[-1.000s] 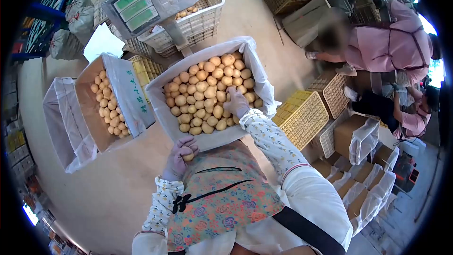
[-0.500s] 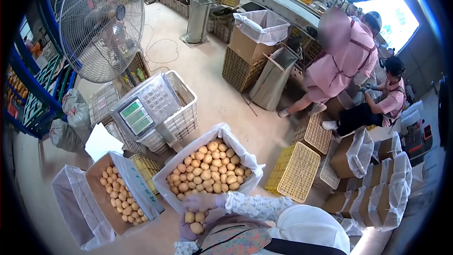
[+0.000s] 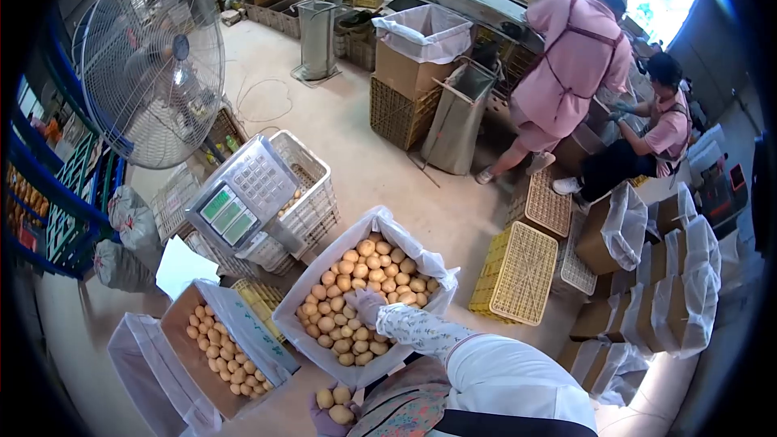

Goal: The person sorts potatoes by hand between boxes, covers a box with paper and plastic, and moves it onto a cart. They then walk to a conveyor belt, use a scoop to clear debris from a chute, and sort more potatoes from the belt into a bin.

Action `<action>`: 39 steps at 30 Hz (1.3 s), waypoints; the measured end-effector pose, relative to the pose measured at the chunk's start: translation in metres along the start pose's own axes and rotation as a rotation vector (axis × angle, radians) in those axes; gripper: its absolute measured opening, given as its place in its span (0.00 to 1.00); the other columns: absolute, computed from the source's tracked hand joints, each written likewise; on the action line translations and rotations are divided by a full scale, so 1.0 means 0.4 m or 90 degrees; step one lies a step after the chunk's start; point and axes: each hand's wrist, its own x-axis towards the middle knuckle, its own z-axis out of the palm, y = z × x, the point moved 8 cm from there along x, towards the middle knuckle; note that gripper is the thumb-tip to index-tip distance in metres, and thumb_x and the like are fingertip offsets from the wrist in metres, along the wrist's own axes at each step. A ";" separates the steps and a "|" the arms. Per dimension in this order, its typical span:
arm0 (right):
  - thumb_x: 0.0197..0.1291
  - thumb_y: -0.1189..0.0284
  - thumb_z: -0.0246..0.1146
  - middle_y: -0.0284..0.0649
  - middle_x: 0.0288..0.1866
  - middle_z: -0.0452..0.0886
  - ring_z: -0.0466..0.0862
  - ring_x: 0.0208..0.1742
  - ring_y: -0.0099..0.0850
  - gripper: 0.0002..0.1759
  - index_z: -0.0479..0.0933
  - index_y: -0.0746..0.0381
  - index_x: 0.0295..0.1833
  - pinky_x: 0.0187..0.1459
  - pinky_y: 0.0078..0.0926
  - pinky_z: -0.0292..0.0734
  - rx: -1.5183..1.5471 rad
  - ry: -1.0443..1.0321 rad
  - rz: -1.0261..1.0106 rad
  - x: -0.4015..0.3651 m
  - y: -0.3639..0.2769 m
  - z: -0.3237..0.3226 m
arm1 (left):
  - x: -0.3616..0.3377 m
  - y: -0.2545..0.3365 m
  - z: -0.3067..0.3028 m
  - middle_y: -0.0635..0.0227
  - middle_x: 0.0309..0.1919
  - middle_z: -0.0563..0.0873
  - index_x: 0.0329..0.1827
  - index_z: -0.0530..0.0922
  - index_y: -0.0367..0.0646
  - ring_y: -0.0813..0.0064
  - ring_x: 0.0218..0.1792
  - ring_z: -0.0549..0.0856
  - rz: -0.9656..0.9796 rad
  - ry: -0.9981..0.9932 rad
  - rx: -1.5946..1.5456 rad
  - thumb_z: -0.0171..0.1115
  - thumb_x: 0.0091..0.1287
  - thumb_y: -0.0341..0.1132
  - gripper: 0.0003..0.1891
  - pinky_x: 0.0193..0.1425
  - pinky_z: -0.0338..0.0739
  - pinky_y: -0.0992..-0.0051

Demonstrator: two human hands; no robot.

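Near field.
- Left hand (image 3: pixel 327 414), gloved, low against the apron at the bottom edge. Its fingers are cupped upward and half closed under three potatoes (image 3: pixel 337 405), which rest in the palm uncovered from above.
- Right hand (image 3: pixel 365 304), gloved, arm in a floral sleeve, reaches forward and lies on the heap of potatoes (image 3: pixel 356 291) in the full lined box (image 3: pixel 324 362). The fingers curl down among the potatoes; I cannot tell whether they have hold of one.

Middle field.
- A second lined box (image 3: pixel 180 330), partly filled, sits to the left, just beside the full one.
- Scale (image 3: pixel 236 204) on its post rises behind both boxes, with a white crate (image 3: pixel 314 188) touching it at the back.
- Yellow crates (image 3: pixel 522 273) lie to the right.

Far field.
- Standing fan (image 3: pixel 150 57) at left; two people in pink (image 3: pixel 566 65) at work at right, well apart.

Risks (judgement).
- The open cup could spill a potato if the left wrist tips.
- The heap stands level with the liner's rim, so a sideways sweep of the right hand could roll potatoes over the near edge onto the floor (image 3: pixel 364 154).
- The loose liner could snag a sleeve.

Room.
- Tight between the two boxes and the scale post.
- Open above the heap, and on bare floor beyond the scale.
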 end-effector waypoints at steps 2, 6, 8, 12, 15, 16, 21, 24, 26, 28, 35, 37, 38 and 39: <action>0.56 0.65 0.66 0.48 0.62 0.69 0.73 0.61 0.49 0.30 0.66 0.50 0.65 0.58 0.42 0.74 0.007 -0.056 0.061 0.008 0.028 0.018 | 0.016 0.004 -0.007 0.42 0.60 0.74 0.60 0.76 0.52 0.61 0.35 0.79 -0.033 0.009 -0.056 0.50 0.63 0.66 0.32 0.43 0.76 0.61; 0.58 0.69 0.62 0.54 0.55 0.75 0.80 0.55 0.49 0.27 0.65 0.53 0.63 0.53 0.44 0.77 0.073 -0.084 0.003 -0.002 0.032 0.039 | 0.025 0.033 0.034 0.41 0.59 0.75 0.59 0.76 0.54 0.61 0.33 0.78 -0.048 -0.009 0.005 0.51 0.62 0.67 0.32 0.43 0.76 0.61; 0.59 0.73 0.59 0.53 0.54 0.76 0.81 0.54 0.49 0.24 0.67 0.54 0.63 0.52 0.45 0.77 0.121 -0.058 -0.049 -0.033 0.036 0.076 | 0.026 0.039 0.057 0.42 0.58 0.76 0.58 0.77 0.55 0.60 0.34 0.78 -0.046 -0.013 0.029 0.51 0.61 0.67 0.31 0.45 0.76 0.60; 0.61 0.74 0.57 0.50 0.53 0.77 0.83 0.48 0.45 0.27 0.65 0.52 0.67 0.47 0.41 0.81 0.145 -0.045 0.024 -0.044 0.040 0.257 | 0.038 0.039 0.088 0.47 0.58 0.77 0.55 0.79 0.56 0.56 0.39 0.80 -0.050 -0.011 0.041 0.52 0.61 0.68 0.31 0.52 0.74 0.56; 0.62 0.72 0.57 0.47 0.48 0.78 0.83 0.39 0.39 0.30 0.62 0.52 0.70 0.38 0.36 0.83 0.499 -0.033 0.118 -0.192 0.028 0.115 | 0.039 0.039 0.131 0.51 0.58 0.78 0.53 0.80 0.57 0.53 0.43 0.81 -0.043 -0.004 0.053 0.52 0.60 0.69 0.30 0.56 0.73 0.52; 0.62 0.71 0.57 0.46 0.46 0.78 0.83 0.36 0.37 0.31 0.61 0.52 0.71 0.35 0.35 0.83 0.673 -0.024 0.152 -0.258 0.024 0.045 | 0.039 0.037 0.151 0.52 0.58 0.78 0.53 0.80 0.58 0.52 0.45 0.81 -0.029 -0.004 0.068 0.52 0.60 0.69 0.30 0.58 0.73 0.51; 0.60 0.67 0.60 0.45 0.46 0.77 0.82 0.38 0.34 0.31 0.63 0.52 0.70 0.38 0.32 0.81 0.726 0.197 -0.071 -0.387 -0.075 -0.134 | 0.026 0.009 0.321 0.59 0.66 0.72 0.64 0.73 0.55 0.53 0.70 0.66 -0.020 -0.258 0.180 0.43 0.64 0.69 0.35 0.70 0.61 0.45; 0.59 0.63 0.60 0.48 0.51 0.73 0.78 0.48 0.42 0.30 0.66 0.52 0.68 0.48 0.38 0.76 0.448 0.427 -0.220 -0.484 -0.155 -0.231 | 0.047 -0.013 0.401 0.62 0.68 0.70 0.69 0.69 0.51 0.56 0.69 0.68 0.076 -0.312 0.313 0.38 0.66 0.69 0.38 0.71 0.62 0.50; 0.57 0.61 0.62 0.50 0.58 0.68 0.73 0.58 0.46 0.31 0.66 0.52 0.68 0.58 0.40 0.71 0.458 0.302 -0.183 -0.587 -0.213 -0.311 | 0.105 -0.013 0.382 0.63 0.69 0.69 0.71 0.66 0.49 0.59 0.68 0.69 0.041 -0.351 0.288 0.35 0.68 0.68 0.40 0.71 0.63 0.55; 0.56 0.58 0.64 0.47 0.62 0.67 0.73 0.61 0.46 0.34 0.66 0.51 0.69 0.58 0.40 0.72 0.454 0.309 -0.194 -0.627 -0.209 -0.341 | 0.029 -0.075 0.492 0.64 0.69 0.69 0.71 0.66 0.47 0.60 0.67 0.70 0.031 -0.436 0.337 0.34 0.68 0.68 0.40 0.71 0.64 0.56; 0.53 0.54 0.68 0.56 0.64 0.65 0.72 0.60 0.54 0.40 0.65 0.50 0.71 0.56 0.45 0.75 0.281 0.587 -0.255 -0.666 -0.198 -0.348 | 0.031 -0.063 0.501 0.59 0.66 0.69 0.68 0.63 0.41 0.61 0.63 0.74 0.120 -0.290 0.291 0.30 0.75 0.57 0.32 0.70 0.68 0.61; 0.52 0.55 0.69 0.58 0.64 0.66 0.72 0.60 0.55 0.40 0.65 0.51 0.71 0.57 0.45 0.74 0.271 0.586 -0.237 -0.672 -0.207 -0.329 | 0.037 -0.065 0.517 0.56 0.65 0.69 0.68 0.62 0.39 0.60 0.63 0.74 0.109 -0.415 0.372 0.44 0.71 0.55 0.32 0.66 0.72 0.59; 0.51 0.56 0.69 0.60 0.63 0.66 0.72 0.60 0.56 0.40 0.66 0.52 0.71 0.57 0.45 0.73 0.314 0.528 -0.204 -0.656 -0.209 -0.330 | 0.018 -0.087 0.521 0.54 0.65 0.70 0.68 0.61 0.38 0.58 0.63 0.74 -0.042 -0.431 0.239 0.53 0.68 0.52 0.33 0.64 0.74 0.58; 0.50 0.56 0.70 0.60 0.63 0.66 0.72 0.60 0.56 0.41 0.66 0.53 0.71 0.58 0.45 0.73 0.320 0.495 -0.209 -0.658 -0.218 -0.342 | 0.017 -0.076 0.511 0.55 0.64 0.70 0.68 0.62 0.39 0.59 0.64 0.74 -0.056 -0.401 0.213 0.50 0.69 0.54 0.32 0.65 0.73 0.58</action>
